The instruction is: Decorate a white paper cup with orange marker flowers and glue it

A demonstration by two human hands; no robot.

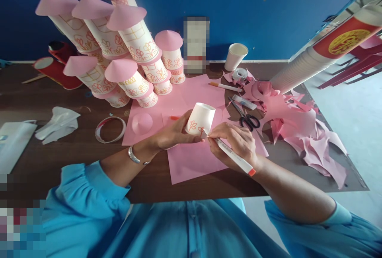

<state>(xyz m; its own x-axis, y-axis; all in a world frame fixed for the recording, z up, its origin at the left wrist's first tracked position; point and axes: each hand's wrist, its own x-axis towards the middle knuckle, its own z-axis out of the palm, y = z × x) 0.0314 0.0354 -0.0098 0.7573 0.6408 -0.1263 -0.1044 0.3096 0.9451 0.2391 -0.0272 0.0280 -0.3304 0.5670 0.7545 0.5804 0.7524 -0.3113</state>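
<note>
My left hand (pixel 176 132) is closed round a white paper cup (pixel 203 115), held bottom up over pink paper. Orange-red flowers are drawn near the cup's rim. In my right hand (pixel 235 142) is a white marker (pixel 235 156) with an orange end, its tip at the cup beside a flower. An orange marker cap (pixel 174 118) lies just behind my left hand. A small pink paper cone (pixel 142 123) rests on the pink sheet (pixel 191 168) to the left. Black-handled scissors (pixel 250 121) lie open beyond my right hand.
Decorated cup towers (pixel 140 35) with pink cone roofs stand at the back left. A tape roll (pixel 110 129) lies left of the pink paper. Pink scraps (pixel 301 119) cover the right side, beside a leaning cup stack (pixel 316 59). One white cup (pixel 235 57) stands by the wall.
</note>
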